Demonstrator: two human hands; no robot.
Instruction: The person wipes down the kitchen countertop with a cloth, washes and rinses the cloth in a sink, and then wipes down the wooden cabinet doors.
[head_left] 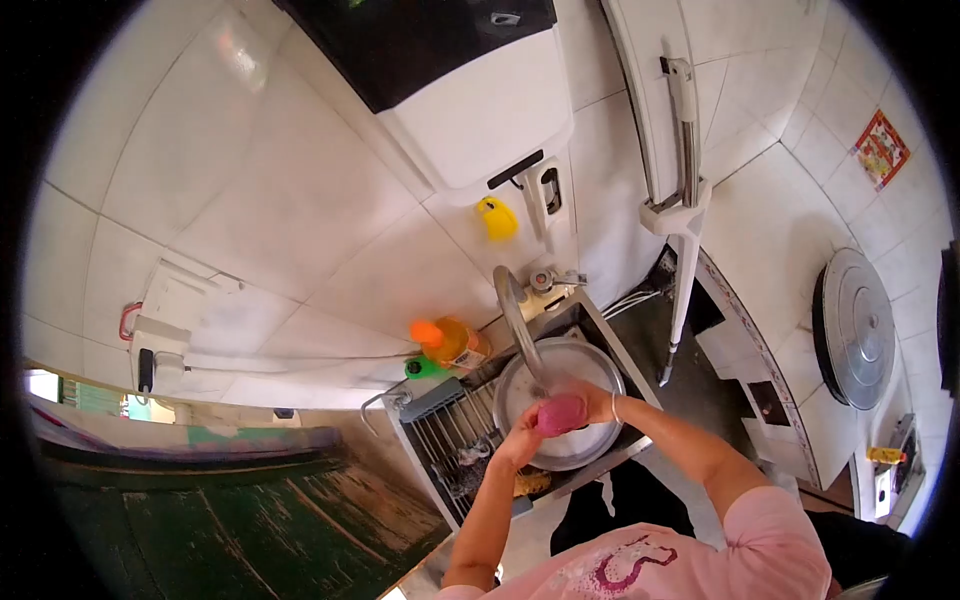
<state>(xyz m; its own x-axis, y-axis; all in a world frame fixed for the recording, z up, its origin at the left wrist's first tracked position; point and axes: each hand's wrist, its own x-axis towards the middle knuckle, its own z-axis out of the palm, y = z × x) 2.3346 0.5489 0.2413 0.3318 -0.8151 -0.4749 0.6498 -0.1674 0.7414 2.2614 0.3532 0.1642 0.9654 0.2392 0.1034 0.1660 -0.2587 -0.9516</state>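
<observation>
A pink-red item (562,414), too indistinct to name, is held between both hands over a round metal basin (515,385) in the sink. My left hand (520,440) grips its left end with bent fingers. My right hand (597,402), with a white band at the wrist, is closed round its right side. Just above the hands is the mouth of the curved metal faucet (512,310). Left of the basin, a drying rack (450,425) holds a dark mesh scrubber (465,475) and a yellowish sponge (532,484).
An orange bottle (455,343) and a green one (422,368) stand behind the rack. A white water heater (480,110) hangs above the faucet. At right, a large metal lid (858,328) lies on the tiled counter (775,220). A dark green wooden surface (230,520) is at lower left.
</observation>
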